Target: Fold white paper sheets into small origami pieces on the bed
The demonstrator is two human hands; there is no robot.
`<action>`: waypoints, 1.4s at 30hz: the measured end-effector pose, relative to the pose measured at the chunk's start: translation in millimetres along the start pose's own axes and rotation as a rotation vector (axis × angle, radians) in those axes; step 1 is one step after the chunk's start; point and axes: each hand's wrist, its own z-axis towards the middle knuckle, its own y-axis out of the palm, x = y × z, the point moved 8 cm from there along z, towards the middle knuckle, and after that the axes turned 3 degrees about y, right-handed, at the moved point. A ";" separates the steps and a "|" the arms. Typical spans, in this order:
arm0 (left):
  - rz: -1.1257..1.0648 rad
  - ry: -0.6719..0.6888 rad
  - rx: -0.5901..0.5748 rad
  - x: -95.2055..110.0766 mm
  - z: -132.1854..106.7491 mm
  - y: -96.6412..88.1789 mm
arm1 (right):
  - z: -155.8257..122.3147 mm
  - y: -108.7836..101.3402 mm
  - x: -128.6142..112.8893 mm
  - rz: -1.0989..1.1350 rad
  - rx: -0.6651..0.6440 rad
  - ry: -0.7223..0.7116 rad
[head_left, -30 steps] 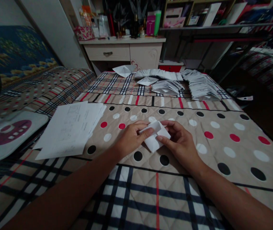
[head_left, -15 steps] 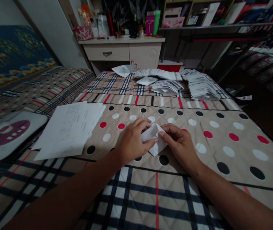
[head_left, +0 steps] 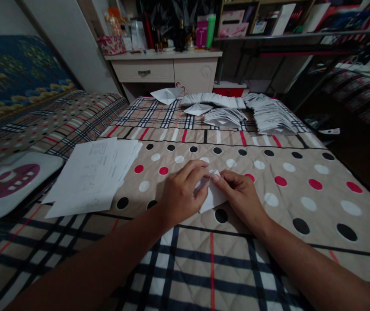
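A small piece of folded white paper [head_left: 212,199] is between my hands, just above or on the dotted bedspread. My left hand [head_left: 185,190] is closed on its left side, thumb and fingers pinching near the top edge and covering much of it. From the right, my right hand [head_left: 240,192] pinches the upper right edge, its thumb lying on top of the paper. Farther back on the bed lie a folded paper [head_left: 198,109], a larger one [head_left: 165,95], and stacks of folded papers [head_left: 225,117].
Printed sheets [head_left: 87,177] lie in a loose pile at the left, beside a white case with a purple oval [head_left: 13,180]. A tall stack of folded papers [head_left: 271,114] stands at the back right. Behind the bed is a white dresser [head_left: 159,71] crowded with bottles.
My left fingers have moved in toward the paper's top edge, and the left thumb has lifted off its middle. The right thumb has shifted slightly up and left along the edge.
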 end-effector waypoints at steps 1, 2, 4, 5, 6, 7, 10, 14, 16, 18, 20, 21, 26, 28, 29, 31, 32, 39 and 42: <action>-0.002 -0.003 0.003 0.2 -0.2 -0.1 | 0.0 0.2 -0.2 -0.006 0.000 -0.003; -0.007 -0.008 0.006 0.0 -0.4 -0.1 | 0.2 0.5 -0.7 -0.018 0.003 -0.007; -0.025 -0.017 0.021 -0.9 -0.9 -0.3 | 0.7 0.4 -1.8 -0.049 0.018 -0.009; -0.038 -0.020 0.032 -1.5 -1.3 -0.6 | 0.9 0.2 -2.1 -0.064 0.029 -0.006; -0.054 -0.019 0.046 -2.0 -1.7 -1.1 | 1.2 -0.1 -2.1 -0.074 0.041 0.000; -0.070 -0.016 0.060 -2.3 -2.3 -1.7 | 1.4 -0.4 -1.8 -0.081 0.052 0.007; -0.105 -0.007 0.078 -2.9 -4.1 -1.8 | 2.0 -0.7 0.2 -0.083 0.058 0.025; -0.118 -0.012 0.045 -4.4 -4.9 2.0 | 2.7 0.5 1.3 -0.067 0.007 -0.006; -0.131 -0.013 0.036 -5.8 -4.5 3.8 | 2.5 1.2 2.5 -0.029 -0.024 -0.013; -0.163 -0.015 0.044 -7.8 -3.6 4.4 | 1.6 1.8 4.5 0.044 -0.044 0.000; -0.201 -0.017 0.058 -9.4 -2.4 4.1 | 0.3 2.9 5.0 0.106 -0.061 0.008; -0.214 -0.017 0.060 -9.6 -1.8 4.0 | -0.4 3.8 4.0 0.114 -0.071 0.002; -0.247 -0.136 0.032 -15.7 -0.9 5.5 | -2.1 3.9 -4.5 0.014 -0.062 -0.073; -0.290 -0.246 0.016 -23.2 -2.8 8.1 | -2.1 2.6 -8.0 -0.017 -0.048 -0.114; -0.310 -0.289 0.006 -26.3 -3.8 9.6 | -2.3 2.1 -10.4 -0.031 -0.042 -0.144; -0.323 -0.309 -0.024 -28.1 -3.8 11.9 | -2.9 0.5 -15.5 -0.057 -0.018 -0.207; -0.313 -0.291 -0.040 -27.1 -2.9 12.3 | -3.4 -0.9 -17.9 -0.069 0.002 -0.236; -0.372 -0.182 0.072 -21.9 5.2 -2.6 | -14.1 -9.4 -30.0 -0.059 0.091 -0.349; -0.602 -0.373 0.073 -38.7 1.0 5.7 | -17.8 -14.5 -27.5 0.106 0.121 -0.323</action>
